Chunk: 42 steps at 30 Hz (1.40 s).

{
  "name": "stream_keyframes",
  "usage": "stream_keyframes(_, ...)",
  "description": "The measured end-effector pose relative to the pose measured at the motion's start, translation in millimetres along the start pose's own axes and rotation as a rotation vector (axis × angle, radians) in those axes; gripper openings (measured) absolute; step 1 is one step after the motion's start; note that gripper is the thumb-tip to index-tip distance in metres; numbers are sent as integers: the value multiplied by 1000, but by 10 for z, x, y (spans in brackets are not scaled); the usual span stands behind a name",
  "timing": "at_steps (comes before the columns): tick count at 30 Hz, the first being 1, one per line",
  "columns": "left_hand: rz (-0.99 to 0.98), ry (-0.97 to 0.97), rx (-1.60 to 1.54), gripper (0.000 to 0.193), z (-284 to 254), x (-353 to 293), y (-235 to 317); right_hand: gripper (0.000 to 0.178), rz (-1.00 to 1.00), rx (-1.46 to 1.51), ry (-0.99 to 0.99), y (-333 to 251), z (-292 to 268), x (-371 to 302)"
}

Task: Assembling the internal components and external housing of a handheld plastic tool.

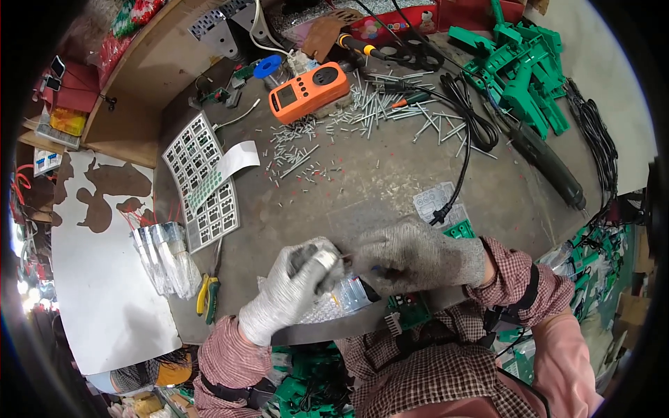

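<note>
Both my hands wear grey knitted gloves and meet over the front edge of the bench. My left hand point(289, 289) is closed, its thumb and fingers pinched together. Fingers curled, my right hand point(418, 258) points toward it from the right. Something thin and small shows between the fingertips; it is too small to name. Under the hands lies a clear plastic bag point(352, 296) with a bit of yellow in it. A green circuit board point(411, 311) is at the bench edge below my right hand, and another green part point(458, 230) shows behind that hand.
Loose screws point(369, 104) spread around an orange meter point(310, 93) with a screen. Green plastic housings point(523, 76) pile at the far right, beside a dark electric screwdriver point(547, 164). At left are a sheet of small parts point(198, 174), yellow-green pliers point(208, 298) and bagged silver pieces point(164, 254).
</note>
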<state>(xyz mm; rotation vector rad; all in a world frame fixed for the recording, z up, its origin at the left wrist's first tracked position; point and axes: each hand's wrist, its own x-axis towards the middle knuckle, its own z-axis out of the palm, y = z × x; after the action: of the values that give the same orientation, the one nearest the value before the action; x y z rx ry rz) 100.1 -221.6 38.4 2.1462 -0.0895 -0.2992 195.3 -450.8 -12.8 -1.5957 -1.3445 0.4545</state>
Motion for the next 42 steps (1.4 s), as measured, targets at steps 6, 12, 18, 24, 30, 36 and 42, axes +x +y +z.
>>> stream_keyframes(6, 65, 434, -633, 45, 610, -345, -85, 20, 9, 84, 136, -9, 27, 14)
stream_keyframes(12, 2, 648, -459, 27, 940, -289, -127, 20, 52, 102, 69, -27, -43, -2)
stream_keyframes(18, 456, 521, 1, 24, 848, -220, -64, 20, -130, -71, -46, -9, -366, -42)
stream_keyframes(24, 214, 3, -285, 34, 821, -258, -118, 26, 28, -391, 387, -211, -198, -132)
stream_keyframes(30, 265, 48, 119, 37, 713, -273, 157, 39, -47, -513, 340, -356, 164, -779)
stream_keyframes(36, 274, 133, 183, 51, 675, -261, 197, 42, -32, -553, 301, -341, 244, -627)
stream_keyframes(42, 244, 85, 103, 49, 720, -271, 190, 32, 118, -482, 194, -382, 273, -705)
